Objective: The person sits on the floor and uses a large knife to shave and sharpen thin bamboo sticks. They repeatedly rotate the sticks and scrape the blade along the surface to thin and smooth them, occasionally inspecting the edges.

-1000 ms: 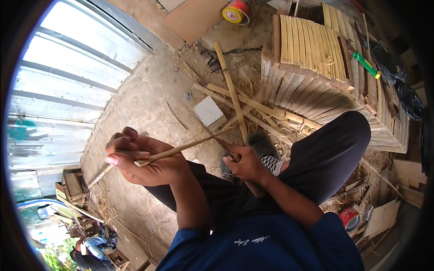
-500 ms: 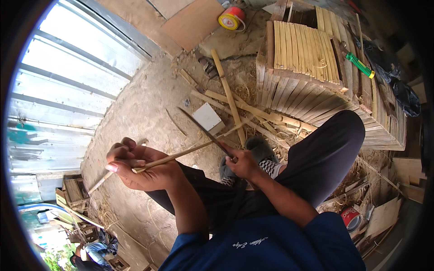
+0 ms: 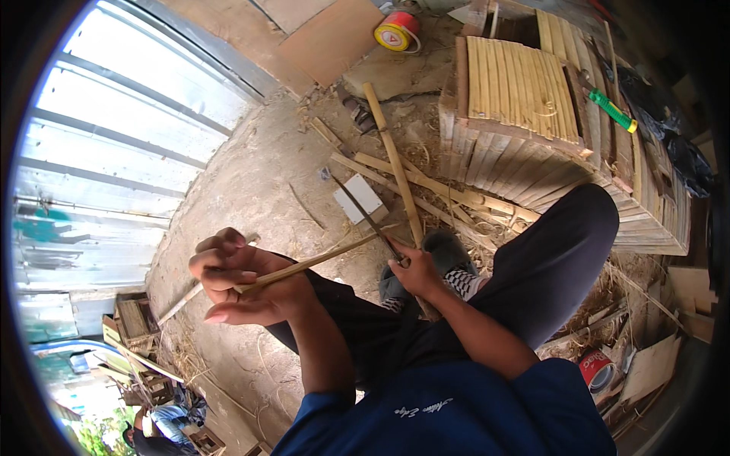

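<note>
The left hand (image 3: 243, 285), at about eight o'clock, is closed around a thin bamboo strip (image 3: 304, 266) running toward two o'clock, where the right hand (image 3: 414, 270) grips a knife (image 3: 369, 216) whose blade meets the strip's far end. The shaving looks only partly done, judging by the uncut bamboo poles (image 3: 395, 171) at twelve o'clock beside the finished slatted crate (image 3: 517, 91). The blade's edge and cut are too small to make out.

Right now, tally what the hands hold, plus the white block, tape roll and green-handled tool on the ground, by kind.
Bamboo strip, in left hand: 1
Knife, in right hand: 1
White block: 1
Yellow-red tape roll: 1
Green-handled tool: 1
Total: 5
</note>
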Demonstrator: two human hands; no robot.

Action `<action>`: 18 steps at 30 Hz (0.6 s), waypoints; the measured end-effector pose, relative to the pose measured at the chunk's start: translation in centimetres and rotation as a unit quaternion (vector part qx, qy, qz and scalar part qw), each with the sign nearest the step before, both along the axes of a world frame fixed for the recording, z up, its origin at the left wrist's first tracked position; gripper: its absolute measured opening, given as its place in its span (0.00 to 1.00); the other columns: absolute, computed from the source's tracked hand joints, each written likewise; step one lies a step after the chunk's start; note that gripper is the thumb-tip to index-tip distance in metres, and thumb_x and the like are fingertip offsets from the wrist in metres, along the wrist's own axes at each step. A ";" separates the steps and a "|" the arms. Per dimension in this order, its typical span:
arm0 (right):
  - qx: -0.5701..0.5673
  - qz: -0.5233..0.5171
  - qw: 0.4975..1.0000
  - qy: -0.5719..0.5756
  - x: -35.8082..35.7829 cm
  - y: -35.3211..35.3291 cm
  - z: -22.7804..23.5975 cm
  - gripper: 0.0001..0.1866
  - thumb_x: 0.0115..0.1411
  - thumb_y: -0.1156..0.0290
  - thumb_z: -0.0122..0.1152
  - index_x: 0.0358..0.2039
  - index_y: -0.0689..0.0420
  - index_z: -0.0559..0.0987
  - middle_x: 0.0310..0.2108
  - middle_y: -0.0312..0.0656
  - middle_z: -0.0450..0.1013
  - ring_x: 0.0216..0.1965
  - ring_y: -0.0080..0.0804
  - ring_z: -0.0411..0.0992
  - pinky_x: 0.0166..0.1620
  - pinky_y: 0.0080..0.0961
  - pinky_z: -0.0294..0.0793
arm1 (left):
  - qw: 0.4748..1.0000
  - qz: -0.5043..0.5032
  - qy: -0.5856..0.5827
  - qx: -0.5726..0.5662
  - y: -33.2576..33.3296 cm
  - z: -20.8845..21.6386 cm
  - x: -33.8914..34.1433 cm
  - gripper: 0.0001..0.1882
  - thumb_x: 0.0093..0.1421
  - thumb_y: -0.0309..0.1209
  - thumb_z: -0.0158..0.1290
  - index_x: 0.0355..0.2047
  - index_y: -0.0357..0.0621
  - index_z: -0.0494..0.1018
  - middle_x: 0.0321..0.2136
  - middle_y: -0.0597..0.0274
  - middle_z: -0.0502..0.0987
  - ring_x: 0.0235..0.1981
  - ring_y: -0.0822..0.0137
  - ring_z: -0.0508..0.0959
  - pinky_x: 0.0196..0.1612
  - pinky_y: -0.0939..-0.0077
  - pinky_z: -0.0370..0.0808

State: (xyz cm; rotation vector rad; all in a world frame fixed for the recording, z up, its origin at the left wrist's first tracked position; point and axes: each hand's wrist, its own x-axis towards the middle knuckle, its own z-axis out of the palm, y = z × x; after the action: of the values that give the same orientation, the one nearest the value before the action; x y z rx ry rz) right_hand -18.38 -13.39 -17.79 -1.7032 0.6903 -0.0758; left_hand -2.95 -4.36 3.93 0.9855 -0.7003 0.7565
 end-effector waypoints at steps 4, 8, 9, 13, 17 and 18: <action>-0.049 -0.008 0.996 -0.078 -0.8 -1.8 5.8 0.31 0.62 0.70 0.64 0.66 0.50 0.71 0.16 0.37 0.70 0.19 0.13 0.67 0.26 0.21 0.70 | 0.998 0.039 -0.003 0.054 0.5 0.0 0.2 0.29 0.74 0.49 0.40 0.17 0.49 0.57 0.27 0.66 0.59 0.31 0.69 0.62 0.31 0.71 0.62; 0.139 0.007 0.986 -0.096 -4.3 -4.6 12.8 0.30 0.66 0.73 0.61 0.68 0.53 0.68 0.19 0.30 0.70 0.19 0.15 0.68 0.25 0.18 0.70 | 0.995 0.082 0.000 0.054 0.0 0.0 -0.5 0.30 0.75 0.45 0.39 0.15 0.48 0.55 0.26 0.64 0.60 0.26 0.70 0.62 0.27 0.75 0.61; 0.156 0.014 0.987 -0.042 -5.6 -5.1 14.6 0.29 0.66 0.73 0.60 0.67 0.54 0.69 0.19 0.31 0.70 0.19 0.16 0.69 0.25 0.18 0.71 | 0.994 0.097 -0.003 0.054 -0.2 0.0 -0.7 0.30 0.75 0.45 0.39 0.15 0.48 0.54 0.26 0.64 0.60 0.26 0.70 0.62 0.27 0.75 0.61; 0.089 0.101 0.991 0.012 -10.4 -5.8 19.4 0.30 0.64 0.70 0.63 0.67 0.47 0.71 0.17 0.37 0.70 0.19 0.20 0.69 0.29 0.24 0.74 | 0.991 0.119 0.004 0.059 -0.3 0.1 -1.5 0.32 0.76 0.44 0.36 0.12 0.46 0.58 0.26 0.63 0.63 0.27 0.69 0.64 0.27 0.77 0.63; 0.142 0.148 0.979 0.012 -13.6 -4.3 20.6 0.29 0.65 0.71 0.60 0.67 0.44 0.71 0.22 0.42 0.75 0.23 0.26 0.75 0.33 0.26 0.77 | 0.986 0.143 -0.014 0.089 0.0 -0.1 -2.1 0.33 0.76 0.43 0.35 0.12 0.45 0.62 0.27 0.63 0.64 0.29 0.69 0.64 0.27 0.77 0.63; 0.175 0.152 0.973 0.023 -14.0 -3.9 20.7 0.29 0.65 0.72 0.60 0.67 0.44 0.70 0.23 0.43 0.76 0.24 0.27 0.76 0.34 0.27 0.78 | 0.986 0.139 -0.018 0.087 0.1 -0.1 -2.3 0.33 0.76 0.43 0.34 0.12 0.45 0.63 0.27 0.63 0.64 0.30 0.69 0.64 0.28 0.77 0.64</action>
State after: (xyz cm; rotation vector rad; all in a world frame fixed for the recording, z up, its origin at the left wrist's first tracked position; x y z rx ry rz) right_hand -32.39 -17.29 2.87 -1.4532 0.4391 0.2871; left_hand -5.21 -4.27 3.82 1.2480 -0.6765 0.9712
